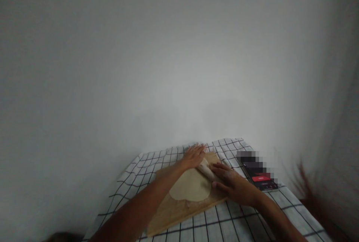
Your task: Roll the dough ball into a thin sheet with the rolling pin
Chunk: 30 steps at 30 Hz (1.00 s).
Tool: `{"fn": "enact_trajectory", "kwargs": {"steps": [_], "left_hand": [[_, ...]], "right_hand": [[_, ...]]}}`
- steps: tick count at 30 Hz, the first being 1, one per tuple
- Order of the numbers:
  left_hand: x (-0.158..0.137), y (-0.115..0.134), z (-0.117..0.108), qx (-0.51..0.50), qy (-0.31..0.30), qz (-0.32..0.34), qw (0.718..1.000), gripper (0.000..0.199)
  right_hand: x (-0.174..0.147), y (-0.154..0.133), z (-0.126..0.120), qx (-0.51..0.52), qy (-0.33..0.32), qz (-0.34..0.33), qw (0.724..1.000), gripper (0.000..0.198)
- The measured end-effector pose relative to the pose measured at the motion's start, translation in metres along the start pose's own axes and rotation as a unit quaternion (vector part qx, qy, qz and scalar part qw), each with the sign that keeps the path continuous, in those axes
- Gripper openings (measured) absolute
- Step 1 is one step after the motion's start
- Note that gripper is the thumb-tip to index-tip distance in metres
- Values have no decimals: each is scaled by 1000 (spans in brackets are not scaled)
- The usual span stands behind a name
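Note:
A pale wooden rolling pin lies slantwise over a flat, rolled-out sheet of dough. The dough rests on a wooden board. At the pin's far end, my left hand lies flat on top, fingers stretched forward. My right hand rests over the near end, its fingers spread and the thumb apart, covering that part of the pin. Neither hand wraps round it. My left forearm crosses above the board's left part and hides some of it.
A white cloth with black grid lines covers the table. To the right of the board lies a phone with a lit screen, partly pixelated. A plain pale wall rises behind the table. Something blurred and reddish-brown is at the right.

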<state>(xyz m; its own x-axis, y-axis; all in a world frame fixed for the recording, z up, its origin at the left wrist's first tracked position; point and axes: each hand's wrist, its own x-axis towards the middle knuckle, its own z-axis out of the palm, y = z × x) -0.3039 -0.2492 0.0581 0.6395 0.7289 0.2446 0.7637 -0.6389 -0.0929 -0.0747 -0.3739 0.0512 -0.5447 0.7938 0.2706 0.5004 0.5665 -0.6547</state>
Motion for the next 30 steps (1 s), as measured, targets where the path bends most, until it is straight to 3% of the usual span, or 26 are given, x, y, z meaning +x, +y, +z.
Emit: {"fn": "enact_trajectory", "kwargs": {"steps": [4, 8, 11, 14, 19, 24, 25, 27, 28, 30], "left_hand": [[-98, -7, -16, 43, 16, 2, 999, 48], [-192, 12, -32, 69, 73, -25, 995, 56], [-233, 36, -38, 67, 89, -119, 987, 59], [-247, 51, -38, 72, 99, -160, 980, 60], [-222, 41, -27, 93, 108, -93, 985, 66], [-144, 5, -12, 94, 111, -14, 989, 46], [-123, -2, -9, 81, 102, -17, 991, 44], [-79, -15, -4, 49, 19, -7, 999, 42], [-58, -20, -2, 40, -17, -38, 998, 41], [-23, -25, 3, 29, -41, -45, 998, 39]], "right_hand": [[0, -15, -1, 15, -40, -40, 998, 52], [-1, -28, 1, 16, -74, -46, 996, 45], [-3, -33, 3, 23, -75, -52, 996, 38], [-3, -34, 5, 32, -71, -70, 995, 33], [0, -33, 8, 25, -39, -74, 996, 32], [3, -18, 12, 2, 28, -24, 999, 38], [4, -13, 12, -4, 36, -16, 999, 40], [5, -2, 13, -15, 46, -4, 999, 44], [6, 3, 13, -23, 52, 3, 998, 46], [7, 12, 12, -40, 64, 18, 997, 46]]}}
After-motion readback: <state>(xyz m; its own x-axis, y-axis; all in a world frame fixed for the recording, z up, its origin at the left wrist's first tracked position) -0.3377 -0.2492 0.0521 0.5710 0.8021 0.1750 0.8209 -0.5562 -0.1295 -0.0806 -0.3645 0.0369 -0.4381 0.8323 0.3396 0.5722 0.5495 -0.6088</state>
